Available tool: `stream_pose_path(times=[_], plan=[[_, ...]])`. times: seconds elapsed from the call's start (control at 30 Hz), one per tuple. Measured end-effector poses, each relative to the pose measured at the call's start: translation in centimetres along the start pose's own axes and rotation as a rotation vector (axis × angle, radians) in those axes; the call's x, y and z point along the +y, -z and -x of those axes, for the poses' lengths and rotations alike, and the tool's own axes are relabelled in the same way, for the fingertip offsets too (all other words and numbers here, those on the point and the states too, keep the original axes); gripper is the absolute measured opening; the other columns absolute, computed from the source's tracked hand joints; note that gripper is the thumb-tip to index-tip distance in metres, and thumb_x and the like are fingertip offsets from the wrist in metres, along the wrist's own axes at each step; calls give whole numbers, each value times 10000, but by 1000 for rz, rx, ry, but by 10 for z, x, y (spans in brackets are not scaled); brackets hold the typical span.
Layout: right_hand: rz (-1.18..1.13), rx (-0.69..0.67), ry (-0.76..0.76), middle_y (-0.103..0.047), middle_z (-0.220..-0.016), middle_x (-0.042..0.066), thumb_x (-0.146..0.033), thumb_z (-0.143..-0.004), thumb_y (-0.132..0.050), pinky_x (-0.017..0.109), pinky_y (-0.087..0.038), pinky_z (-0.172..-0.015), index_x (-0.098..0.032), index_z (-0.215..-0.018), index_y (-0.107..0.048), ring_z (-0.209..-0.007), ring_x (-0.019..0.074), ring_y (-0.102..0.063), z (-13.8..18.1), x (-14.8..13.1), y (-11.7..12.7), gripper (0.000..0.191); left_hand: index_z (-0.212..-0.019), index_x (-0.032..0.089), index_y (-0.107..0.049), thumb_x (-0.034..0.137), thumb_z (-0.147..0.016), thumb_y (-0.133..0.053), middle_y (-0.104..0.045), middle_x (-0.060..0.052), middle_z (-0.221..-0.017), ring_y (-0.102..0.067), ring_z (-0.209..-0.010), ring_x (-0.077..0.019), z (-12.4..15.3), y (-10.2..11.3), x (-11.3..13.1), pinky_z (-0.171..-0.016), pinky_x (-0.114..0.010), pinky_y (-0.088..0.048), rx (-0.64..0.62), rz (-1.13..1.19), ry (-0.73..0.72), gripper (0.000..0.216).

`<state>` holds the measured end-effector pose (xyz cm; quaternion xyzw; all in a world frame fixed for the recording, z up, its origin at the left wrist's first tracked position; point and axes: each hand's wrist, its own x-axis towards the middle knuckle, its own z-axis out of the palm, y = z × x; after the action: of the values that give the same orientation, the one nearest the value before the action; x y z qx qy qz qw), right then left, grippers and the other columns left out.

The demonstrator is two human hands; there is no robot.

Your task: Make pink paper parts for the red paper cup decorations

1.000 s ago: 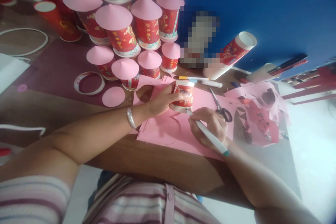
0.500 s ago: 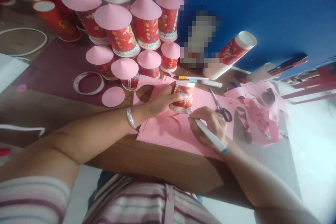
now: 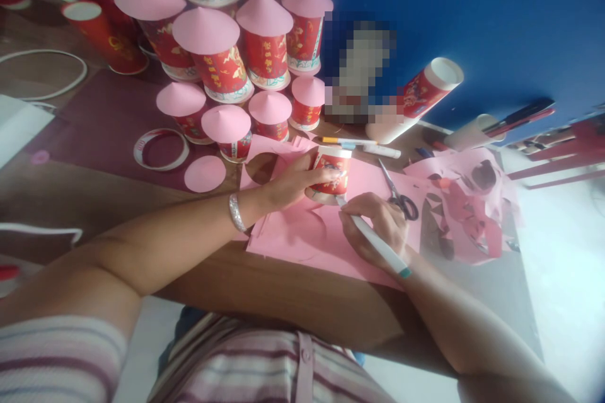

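Red paper cup (image 3: 333, 173) stands on a pink paper sheet (image 3: 307, 239) at the counter (image 3: 293, 293) edge, apparently mouth-down. Left hand (image 3: 293, 182) has its fingers curled around the cup wall and bears down on it, likely to stop it sliding. Right hand (image 3: 378, 227) has its fingers pinched together on a white pen (image 3: 378, 245), slanted, with the tip touching the cup's lower rim on the sheet. Scissors (image 3: 399, 195) lie just beside the right hand. Cone-capped cups (image 3: 227, 63) are clustered behind.

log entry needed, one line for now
left hand: holds cup | right hand: pen at cup base | cup on pink paper
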<state>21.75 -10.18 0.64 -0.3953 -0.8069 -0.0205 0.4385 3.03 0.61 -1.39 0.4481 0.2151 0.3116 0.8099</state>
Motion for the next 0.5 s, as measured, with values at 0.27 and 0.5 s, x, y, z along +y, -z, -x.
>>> stream_pose_path(times=[0.27, 0.5], plan=[[-2, -5, -5, -781, -829, -35, -68, -1053, -705, 269, -575, -598, -280, -1108, -654, -640, 152, -747, 0, 0, 0, 224, -1006, 192, -674, 431, -817, -969, -665, 8, -876, -662, -802, -134, -1, 0, -1, -674, -233, -558, 3, -14, -6, 424], [-11, -8, -7, -788, -835, -32, -53, -1026, -719, 270, -588, -623, -277, -1114, -668, -659, 159, -760, 1, 1, -1, 245, -1050, 190, -674, 443, -818, -978, -687, 11, -895, -668, -786, -120, 1, -1, 1, -657, -219, -559, 15, -23, -6, 459]])
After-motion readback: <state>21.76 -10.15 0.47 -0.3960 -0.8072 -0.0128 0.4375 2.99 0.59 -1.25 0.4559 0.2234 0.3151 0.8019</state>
